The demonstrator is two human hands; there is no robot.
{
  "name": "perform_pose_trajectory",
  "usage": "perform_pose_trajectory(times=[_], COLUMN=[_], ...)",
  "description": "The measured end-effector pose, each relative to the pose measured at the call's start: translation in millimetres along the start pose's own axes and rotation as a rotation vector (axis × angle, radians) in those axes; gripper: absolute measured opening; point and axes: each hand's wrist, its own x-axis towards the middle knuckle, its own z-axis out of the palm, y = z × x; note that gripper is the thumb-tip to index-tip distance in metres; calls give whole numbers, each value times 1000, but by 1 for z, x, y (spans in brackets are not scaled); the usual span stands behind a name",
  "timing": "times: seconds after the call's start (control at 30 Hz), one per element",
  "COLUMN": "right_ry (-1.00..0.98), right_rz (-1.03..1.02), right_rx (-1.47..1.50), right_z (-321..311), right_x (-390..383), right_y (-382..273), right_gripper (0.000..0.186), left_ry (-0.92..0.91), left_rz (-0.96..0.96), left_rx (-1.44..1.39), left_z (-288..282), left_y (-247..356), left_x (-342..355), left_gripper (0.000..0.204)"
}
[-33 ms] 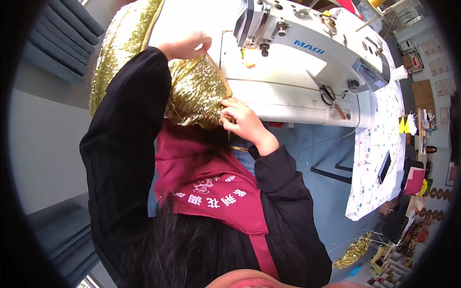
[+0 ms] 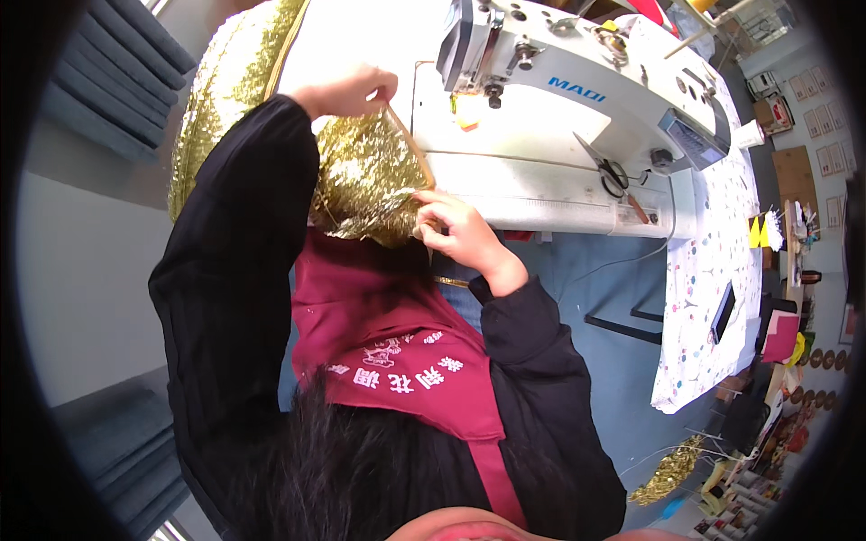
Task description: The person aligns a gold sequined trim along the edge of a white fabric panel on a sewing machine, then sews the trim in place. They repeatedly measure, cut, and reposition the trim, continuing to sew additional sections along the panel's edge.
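A shiny gold metallic cloth (image 2: 365,171) hangs over the front of the white sewing table and onto my lap. A narrow tan band (image 2: 410,147) runs along its edge between my hands. My left hand (image 2: 347,90) pinches the upper end of this edge, near the left of the sewing machine bed. Closer to me, my right hand (image 2: 462,234) grips the lower corner of the cloth with bent fingers, at the table's front edge. The stretch of edge between them looks straight. The fingertips of both hands are partly hidden.
A white sewing machine (image 2: 577,90) stands right of my hands. Black scissors (image 2: 613,176) and a small tool with a brown handle (image 2: 637,209) lie on its bed. More gold cloth (image 2: 225,99) is heaped at left. A phone (image 2: 723,314) rests on the patterned tablecloth (image 2: 690,361) at right.
The gold cloth between my hands creases slightly differently, and its edge has shifted a little. Both hands keep their hold and have barely moved.
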Motion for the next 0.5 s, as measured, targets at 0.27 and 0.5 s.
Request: perform_pose_trajectory(times=[0.27,0.5], right_ry=[266,206], right_rz=[-73,52], right_rx=[383,221], right_z=[-14,7], right_x=[3,-12], right_y=[-54,-77], right_gripper=[4,7], left_ry=[-10,75], left_rz=[137,35], left_rx=[81,123], left_z=[-12,4], left_y=[133,168], left_x=[-33,-73], left_gripper=[7,13])
